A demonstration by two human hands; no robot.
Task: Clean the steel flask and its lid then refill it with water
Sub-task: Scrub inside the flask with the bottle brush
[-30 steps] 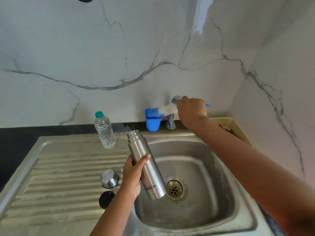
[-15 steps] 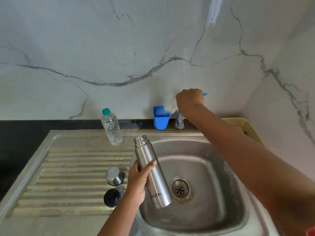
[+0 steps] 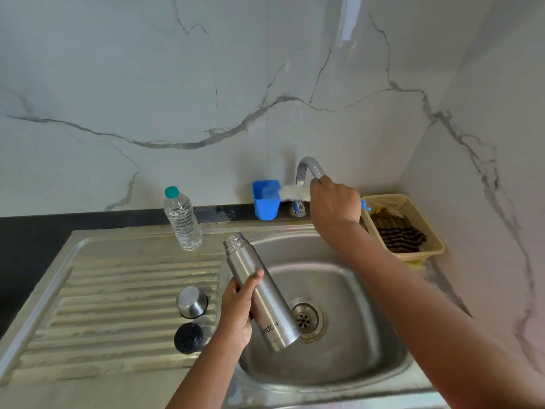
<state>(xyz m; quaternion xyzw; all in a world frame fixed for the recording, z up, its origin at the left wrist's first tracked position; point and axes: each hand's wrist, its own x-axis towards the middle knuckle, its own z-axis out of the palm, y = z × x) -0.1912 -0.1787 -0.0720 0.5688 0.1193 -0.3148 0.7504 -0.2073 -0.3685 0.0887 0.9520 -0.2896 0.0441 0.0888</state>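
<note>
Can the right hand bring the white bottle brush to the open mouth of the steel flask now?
Probably yes: right hand grips white bottle brush; steel flask mouth is uncovered, nothing between.

A flask (image 3: 261,293), held tilted in the left hand (image 3: 236,314), hangs over the left side of the sink basin (image 3: 348,343), its base near the drain (image 3: 306,315). On the draining board (image 3: 118,305) to the left sit a cup lid (image 3: 192,301) and, in front of it, a stopper (image 3: 188,338). A water bottle (image 3: 182,222) stands behind them. At the back, the right hand (image 3: 334,202) grips a brush (image 3: 293,193) beside the tap (image 3: 308,169), between a holder (image 3: 265,200) and a basket (image 3: 410,228).
</note>
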